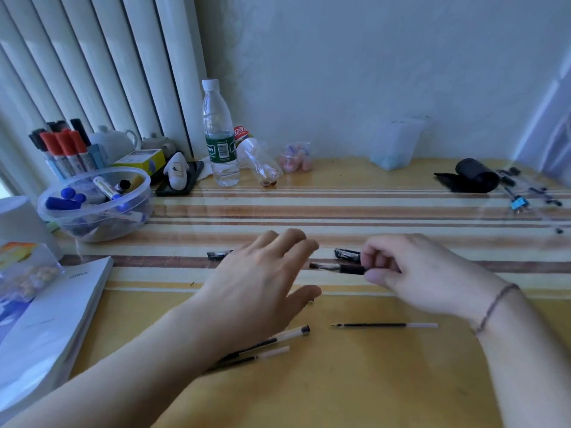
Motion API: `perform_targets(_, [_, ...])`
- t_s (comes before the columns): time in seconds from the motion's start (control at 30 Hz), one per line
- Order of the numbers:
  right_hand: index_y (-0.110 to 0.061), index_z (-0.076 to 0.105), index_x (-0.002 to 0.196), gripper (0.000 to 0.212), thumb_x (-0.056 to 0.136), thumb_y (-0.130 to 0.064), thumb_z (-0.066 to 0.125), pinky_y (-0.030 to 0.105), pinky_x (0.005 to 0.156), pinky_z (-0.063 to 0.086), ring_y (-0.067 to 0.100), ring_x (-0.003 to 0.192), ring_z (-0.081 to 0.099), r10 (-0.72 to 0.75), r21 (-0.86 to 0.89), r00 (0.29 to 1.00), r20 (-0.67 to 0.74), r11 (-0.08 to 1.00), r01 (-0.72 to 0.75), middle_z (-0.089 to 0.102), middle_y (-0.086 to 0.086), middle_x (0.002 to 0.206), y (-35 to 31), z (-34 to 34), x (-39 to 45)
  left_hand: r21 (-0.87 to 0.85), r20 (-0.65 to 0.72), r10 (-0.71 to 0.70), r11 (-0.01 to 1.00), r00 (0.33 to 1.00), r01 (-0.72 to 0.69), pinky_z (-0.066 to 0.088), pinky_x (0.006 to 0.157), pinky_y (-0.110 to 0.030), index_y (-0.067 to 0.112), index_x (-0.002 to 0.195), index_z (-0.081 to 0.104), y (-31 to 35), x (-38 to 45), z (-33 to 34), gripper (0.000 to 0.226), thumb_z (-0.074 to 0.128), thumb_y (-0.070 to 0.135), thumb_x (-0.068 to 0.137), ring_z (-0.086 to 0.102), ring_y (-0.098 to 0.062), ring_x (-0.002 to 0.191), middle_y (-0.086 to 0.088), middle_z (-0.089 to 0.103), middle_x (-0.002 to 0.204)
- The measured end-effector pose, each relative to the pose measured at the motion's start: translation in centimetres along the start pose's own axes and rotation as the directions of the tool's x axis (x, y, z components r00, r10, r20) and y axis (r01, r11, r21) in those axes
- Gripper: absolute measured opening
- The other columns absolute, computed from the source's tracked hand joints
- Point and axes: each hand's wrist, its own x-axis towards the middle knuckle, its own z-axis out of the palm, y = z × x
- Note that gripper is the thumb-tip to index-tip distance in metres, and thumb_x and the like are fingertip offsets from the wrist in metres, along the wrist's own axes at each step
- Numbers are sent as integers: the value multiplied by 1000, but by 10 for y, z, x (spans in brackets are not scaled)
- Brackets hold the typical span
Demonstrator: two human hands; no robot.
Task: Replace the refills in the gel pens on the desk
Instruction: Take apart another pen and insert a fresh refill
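Note:
My right hand (411, 273) pinches a black-gripped pen barrel (338, 268) that points left, just above the desk. My left hand (259, 282) is spread with straight fingers over the desk middle, holding nothing, its fingertips near the barrel's end. Two black pen caps lie behind the hands, one (218, 254) to the left and one (347, 254) beside my right fingers. A loose refill (383, 325) lies in front of my right hand. A clear pen barrel (287, 334) and another refill (265, 355) lie partly under my left forearm.
A clear bowl of markers (95, 205) and a marker holder (66, 149) stand at the left, with a white book (46, 329) in front. A water bottle (219, 134), a fallen empty bottle (261, 162) and a black roll (472, 176) line the back.

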Motion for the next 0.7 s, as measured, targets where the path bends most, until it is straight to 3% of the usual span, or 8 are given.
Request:
perform_targets(0.1, [-32, 58, 81, 7, 88, -33, 60, 21, 54, 42, 4, 57, 52, -89, 138, 995, -37, 986, 94, 60, -11, 71, -13, 6, 1, 74, 48, 71, 994, 996, -74, 53, 75, -39, 20, 121, 51, 17, 13, 12, 38, 38, 43, 94, 60, -24, 96, 1, 61, 114])
perform_targets(0.2, [-34, 66, 84, 21, 91, -46, 50, 27, 50, 37, 7, 54, 48, -124, 57, 989, -79, 990, 129, 54, -10, 58, -16, 8, 2, 22, -38, 56, 998, 998, -55, 38, 53, -29, 17, 96, 57, 22, 21, 19, 9, 50, 14, 91, 59, -24, 69, 1, 59, 82])
perform_targets(0.27, [-36, 68, 84, 27, 92, -49, 46, 31, 52, 39, 11, 56, 52, -123, 51, 988, -88, 990, 128, 55, -5, 56, -15, 7, 3, -47, -73, -6, 999, 997, 2, 29, 53, -27, 21, 90, 53, 26, 24, 20, 15, 53, 8, 84, 53, -23, 62, 5, 54, 73])
perform_targets(0.4, [-42, 65, 77, 23, 89, -53, 48, 30, 54, 42, 13, 64, 57, -124, -35, 991, -52, 992, 122, 64, -2, 68, -14, 11, 2, -138, -36, -8, 990, 999, 3, 28, 45, -29, 28, 94, 42, 23, 17, 25, 7, 36, 31, 94, 38, -23, 50, 8, 46, 61])
perform_targets(0.47, [-48, 66, 91, 17, 88, -54, 50, 29, 57, 44, 10, 68, 56, -144, -58, 988, -54, 988, 140, 64, -8, 73, -16, 13, 4, -122, 12, 0, 993, 1000, 2, 39, 46, -33, 29, 102, 48, 12, 13, 29, 32, 23, 47, 94, 51, -25, 53, 5, 61, 66])
perform_targets(0.53, [-48, 66, 100, 20, 88, -53, 51, 29, 60, 47, 7, 72, 56, -160, -29, 985, -64, 987, 158, 64, -12, 78, -19, 15, 4, -183, 22, 8, 983, 1000, -4, 46, 52, -37, 29, 107, 52, 2, 10, 28, 39, 23, 52, 93, 56, -21, 60, 8, 63, 71])
perform_targets(0.6, [-40, 68, 91, 23, 91, -50, 47, 29, 58, 46, 6, 67, 54, -154, 2, 986, -67, 988, 155, 63, -13, 75, -21, 17, 4, -258, -26, 8, 966, 1000, -14, 46, 54, -38, 29, 99, 55, -5, 9, 25, 33, 30, 50, 95, 50, -16, 61, 11, 55, 69])
perform_targets(0.7, [-34, 58, 65, 37, 95, -45, 41, 22, 47, 29, 8, 47, 40, -142, 59, 987, -74, 987, 147, 47, -8, 50, -22, 21, 6, -287, -110, 27, 956, 994, -57, 43, 52, -35, 28, 89, 57, -10, 9, 26, 26, 38, 44, 97, 47, -11, 64, 13, 50, 69])
